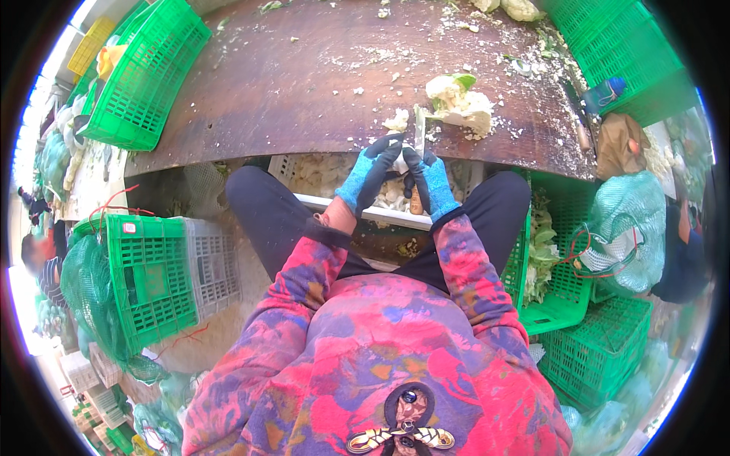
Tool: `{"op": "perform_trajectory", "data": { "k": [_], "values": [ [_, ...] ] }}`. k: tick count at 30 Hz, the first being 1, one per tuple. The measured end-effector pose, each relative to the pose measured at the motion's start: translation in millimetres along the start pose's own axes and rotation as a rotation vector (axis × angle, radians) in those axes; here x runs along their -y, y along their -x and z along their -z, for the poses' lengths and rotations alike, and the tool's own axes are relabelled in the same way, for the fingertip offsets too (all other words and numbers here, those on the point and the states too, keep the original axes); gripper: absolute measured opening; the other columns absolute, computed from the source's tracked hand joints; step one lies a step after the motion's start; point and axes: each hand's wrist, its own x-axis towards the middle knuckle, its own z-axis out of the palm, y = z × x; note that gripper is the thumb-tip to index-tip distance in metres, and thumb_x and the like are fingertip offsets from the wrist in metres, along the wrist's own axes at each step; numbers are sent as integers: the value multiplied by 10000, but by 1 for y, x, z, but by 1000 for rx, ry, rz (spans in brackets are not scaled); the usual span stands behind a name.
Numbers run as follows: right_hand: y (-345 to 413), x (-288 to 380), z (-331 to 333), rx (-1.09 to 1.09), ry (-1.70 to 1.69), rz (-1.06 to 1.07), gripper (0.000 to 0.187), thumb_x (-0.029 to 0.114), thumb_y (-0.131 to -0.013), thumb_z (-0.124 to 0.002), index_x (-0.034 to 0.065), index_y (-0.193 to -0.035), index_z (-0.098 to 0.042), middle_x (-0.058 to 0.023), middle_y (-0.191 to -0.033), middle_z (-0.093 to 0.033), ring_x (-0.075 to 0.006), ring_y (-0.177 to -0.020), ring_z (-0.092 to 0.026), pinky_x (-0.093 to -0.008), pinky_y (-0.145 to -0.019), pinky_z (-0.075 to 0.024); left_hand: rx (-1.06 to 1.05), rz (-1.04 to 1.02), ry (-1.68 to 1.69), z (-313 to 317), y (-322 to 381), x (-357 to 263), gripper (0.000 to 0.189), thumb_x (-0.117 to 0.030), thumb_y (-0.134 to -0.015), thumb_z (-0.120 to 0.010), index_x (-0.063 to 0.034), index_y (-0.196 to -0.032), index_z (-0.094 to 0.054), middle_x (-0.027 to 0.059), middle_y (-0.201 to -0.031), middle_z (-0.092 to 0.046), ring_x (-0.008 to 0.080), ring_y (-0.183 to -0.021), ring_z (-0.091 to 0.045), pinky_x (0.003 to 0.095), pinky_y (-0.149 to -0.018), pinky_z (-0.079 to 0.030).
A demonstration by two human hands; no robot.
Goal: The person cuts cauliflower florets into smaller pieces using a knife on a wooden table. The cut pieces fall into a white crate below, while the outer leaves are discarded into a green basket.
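Note:
My left hand [373,171], in a blue and black work glove, grips a small white cauliflower piece [400,163], partly hidden by the fingers. Close beside it, my right hand [432,181], gloved alike, is closed around a knife [420,130]. Its blade points away from me and its wooden handle shows below the fist. Just past the hands, a cut cauliflower head [465,108] with a bit of green leaf lies on the wooden table [256,91]. A loose floret [396,121] sits left of the blade. Under my hands, a white crate [365,212] holds cauliflower pieces.
Green plastic crates stand at the table's left [145,80] and right [621,57] ends. A blue bottle [603,96] and brown bag [621,147] are at right. By my right knee, a green crate [562,316] holds leaves; a mesh sack [633,251] is beyond. More crates [151,279] stand left.

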Motion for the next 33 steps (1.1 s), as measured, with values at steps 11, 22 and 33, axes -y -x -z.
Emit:
{"op": "perform_trajectory", "data": {
  "k": [11, 22, 33],
  "values": [
    [28, -26, -16, -192, 1025, 499, 284, 282, -834, -586, 13, -912, -536, -222, -803, -594, -377, -718, -587, -424, -599, -467, -118, -123, 433, 3, -10, 12, 239, -108, -933, -404, 10, -1114, -503, 86, -996, -591, 166, -904, -581, 291, -790, -486],
    [20, -44, -12, -155, 1370, 298, 319, 279, -862, -505, 12, -1027, -447, -215, -826, -570, -367, -691, -600, -452, -569, -482, -278, -107, 363, -8, -5, 11, 203, -131, -891, -447, 3, -988, -566, 80, -920, -603, 166, -822, -575, 298, -741, -470],
    [10, -33, -10, -39, 1123, 218, 681, 245, -853, -528, 39, -1393, -166, -194, -761, -590, -277, -627, -603, -388, -541, -463, -220, -178, 168, 2, -2, 22, 174, -94, -870, -491, 41, -961, -554, 104, -887, -592, 192, -823, -583, 314, -772, -492]
  ]
}}
